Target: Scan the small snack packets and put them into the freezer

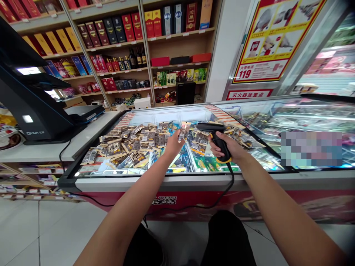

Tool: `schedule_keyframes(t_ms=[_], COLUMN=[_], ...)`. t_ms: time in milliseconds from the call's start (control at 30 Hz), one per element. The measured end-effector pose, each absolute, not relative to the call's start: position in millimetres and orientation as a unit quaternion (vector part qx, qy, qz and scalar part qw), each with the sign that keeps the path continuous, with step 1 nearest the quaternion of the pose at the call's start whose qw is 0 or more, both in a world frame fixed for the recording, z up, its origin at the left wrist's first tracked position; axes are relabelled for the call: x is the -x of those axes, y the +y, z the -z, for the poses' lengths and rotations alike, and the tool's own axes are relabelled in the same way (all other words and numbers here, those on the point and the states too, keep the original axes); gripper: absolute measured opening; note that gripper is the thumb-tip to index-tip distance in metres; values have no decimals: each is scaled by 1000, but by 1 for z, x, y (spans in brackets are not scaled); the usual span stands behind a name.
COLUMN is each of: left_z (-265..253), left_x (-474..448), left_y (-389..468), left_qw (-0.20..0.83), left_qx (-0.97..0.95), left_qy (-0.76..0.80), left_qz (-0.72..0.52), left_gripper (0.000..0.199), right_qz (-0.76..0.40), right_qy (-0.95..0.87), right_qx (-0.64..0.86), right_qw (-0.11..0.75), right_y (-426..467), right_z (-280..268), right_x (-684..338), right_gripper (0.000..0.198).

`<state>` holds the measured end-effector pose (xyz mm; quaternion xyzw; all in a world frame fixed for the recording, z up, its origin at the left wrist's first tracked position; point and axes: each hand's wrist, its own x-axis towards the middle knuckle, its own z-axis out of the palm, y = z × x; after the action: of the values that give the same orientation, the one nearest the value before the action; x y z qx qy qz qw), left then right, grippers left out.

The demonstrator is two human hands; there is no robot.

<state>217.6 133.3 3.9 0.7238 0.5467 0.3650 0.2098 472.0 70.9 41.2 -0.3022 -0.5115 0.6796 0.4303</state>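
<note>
My right hand [224, 147] is wrapped round a black barcode scanner [222, 145] with yellow trim, its head pointing left. A black cord runs down from the scanner's handle. In the pinched fingers of my left hand [175, 143] is a small snack packet [185, 128], held upright just left of the scanner's head. Beneath and left of that hand, a heap of small snack packets [135, 141] with dark and clear windows is spread over the glass top of a chest freezer [177, 181]. More snack packets [240, 135] lie behind my right hand.
A counter [91, 129] at the left carries a black checkout scale [30, 107]. The scanner's cord [206, 207] droops across the freezer's red front. Behind stand shelves [119, 46] of boxes and bottles. A fire-safety poster [277, 40] hangs at the right.
</note>
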Motion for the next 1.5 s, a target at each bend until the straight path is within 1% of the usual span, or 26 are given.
schedule_keyframes(t_ms=[300, 567, 667, 800, 867, 933, 1067, 1133, 1200, 1300, 1400, 1500], left_z=[-8, -4, -5, -15, -23, -31, -41, -39, -35, -27, -24, -29], left_x=[-217, -217, -220, -230, -238, -249, -273, -284, -292, -300, -302, -297], left_y=[130, 134, 135, 142, 150, 160, 180, 188, 192, 192, 187, 178], left_qw=[228, 213, 241, 351, 371, 350, 246, 204, 185, 136, 91, 90], left_qx=[-727, -724, -698, -622, -608, -618, -662, -702, -736, -769, -798, -803], left_qy=[535, 539, 544, 542, 547, 562, 602, 604, 594, 579, 560, 553], left_qz=[-364, -373, -399, -443, -440, -424, -373, -316, -268, -233, -204, -203], left_gripper=[63, 64, 63, 65, 64, 60, 53, 51, 47, 41, 44, 47], right_qz=[-680, -676, -676, -659, -654, -657, -668, -668, -667, -668, -672, -673], right_qy=[-516, -511, -490, -441, -424, -408, -401, -407, -408, -398, -385, -391], right_qx=[304, 313, 293, 263, 247, 231, 214, 214, 217, 228, 233, 230], right_qw=[422, 429, 466, 549, 576, 591, 589, 586, 585, 586, 588, 585], right_y=[71, 73, 71, 69, 69, 70, 73, 75, 77, 79, 78, 76], right_z=[-43, -47, -49, -54, -55, -55, -51, -49, -47, -47, -48, -49], right_x=[-466, -461, -468, -480, -484, -487, -492, -494, -495, -494, -493, -492], right_gripper=[47, 51, 47, 40, 39, 39, 42, 42, 42, 43, 44, 40])
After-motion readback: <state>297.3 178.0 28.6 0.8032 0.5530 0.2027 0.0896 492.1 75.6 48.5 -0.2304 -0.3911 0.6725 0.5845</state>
